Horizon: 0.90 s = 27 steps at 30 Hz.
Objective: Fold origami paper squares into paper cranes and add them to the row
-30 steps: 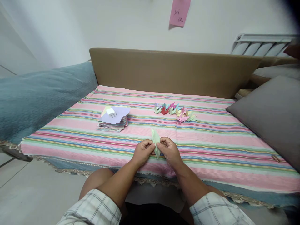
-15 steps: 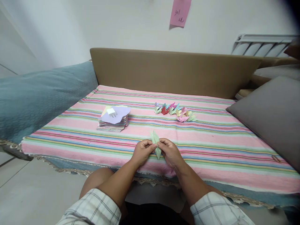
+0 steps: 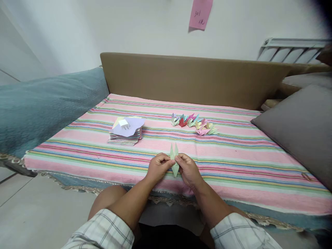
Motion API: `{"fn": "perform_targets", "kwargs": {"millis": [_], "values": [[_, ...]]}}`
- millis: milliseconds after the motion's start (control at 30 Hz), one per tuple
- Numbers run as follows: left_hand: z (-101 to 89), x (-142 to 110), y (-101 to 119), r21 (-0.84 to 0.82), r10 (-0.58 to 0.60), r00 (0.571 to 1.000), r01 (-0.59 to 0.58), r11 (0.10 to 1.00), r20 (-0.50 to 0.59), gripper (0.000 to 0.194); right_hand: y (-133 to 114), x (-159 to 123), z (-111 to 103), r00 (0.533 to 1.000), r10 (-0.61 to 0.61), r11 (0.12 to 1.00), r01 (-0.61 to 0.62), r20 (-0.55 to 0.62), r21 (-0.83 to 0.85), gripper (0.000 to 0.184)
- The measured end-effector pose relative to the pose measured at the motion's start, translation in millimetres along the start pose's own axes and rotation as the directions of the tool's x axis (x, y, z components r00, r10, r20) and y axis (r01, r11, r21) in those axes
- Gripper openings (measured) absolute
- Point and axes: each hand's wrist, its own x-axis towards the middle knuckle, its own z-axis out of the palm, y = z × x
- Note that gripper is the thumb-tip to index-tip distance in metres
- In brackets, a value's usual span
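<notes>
A narrow piece of folded pale green paper (image 3: 175,170) is pinched between both hands, just above the striped cloth. Its upper end splits into two pointed strips, and its lower end comes to a point. My left hand (image 3: 160,168) is closed on its left edge, thumb on top. From the other side, my right hand (image 3: 188,169) pinches the right edge with thumb and fingers. Beyond the hands sit several folded paper cranes (image 3: 183,121) in red, pink, green, yellow and blue, grouped closely together.
Left of the hands stands a stack of paper sheets (image 3: 124,139) topped by a lilac sheet (image 3: 133,125) and a small white block (image 3: 123,123). A striped cloth (image 3: 233,166) covers the seat. A grey cushion (image 3: 301,128) leans at the right, a brown backrest (image 3: 181,79) behind.
The top of the green paper has parted into two separate points, and the paper stands straighter. Both hands keep their pinch in nearly the same place.
</notes>
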Motion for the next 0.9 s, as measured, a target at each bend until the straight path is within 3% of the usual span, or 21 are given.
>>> {"fn": "perform_targets", "kwargs": {"millis": [100,300,400,600,900], "values": [[0.0,1.8,-3.0,-0.101,-0.005,1.0,0.004,0.995,-0.004,0.023,-2.6,-1.1,4.2,0.999,0.029,0.998,-0.027,-0.022,0.06,0.024],[4.6,1.5,-1.0,-0.423,-0.213,0.972,0.235,0.875,0.099,0.044,-3.6,-1.8,7.6,0.999,0.038,0.996,-0.037,-0.016,0.083,0.027],[5.0,1.3,-0.9,-0.438,-0.248,0.957,0.29,0.851,0.151,0.041,-1.4,-1.4,6.3,1.0,0.02,0.998,-0.018,-0.021,0.055,0.028],[5.0,0.5,2.6,-0.478,-0.294,0.949,0.31,0.822,0.11,0.037,2.8,-0.7,3.9,1.0,0.016,1.0,-0.016,-0.02,-0.014,0.03],[4.8,-1.1,11.2,-0.534,-0.318,0.931,0.365,0.763,0.182,0.039,-0.3,-2.2,4.5,0.998,0.061,0.998,-0.062,0.027,0.024,0.03]]}}
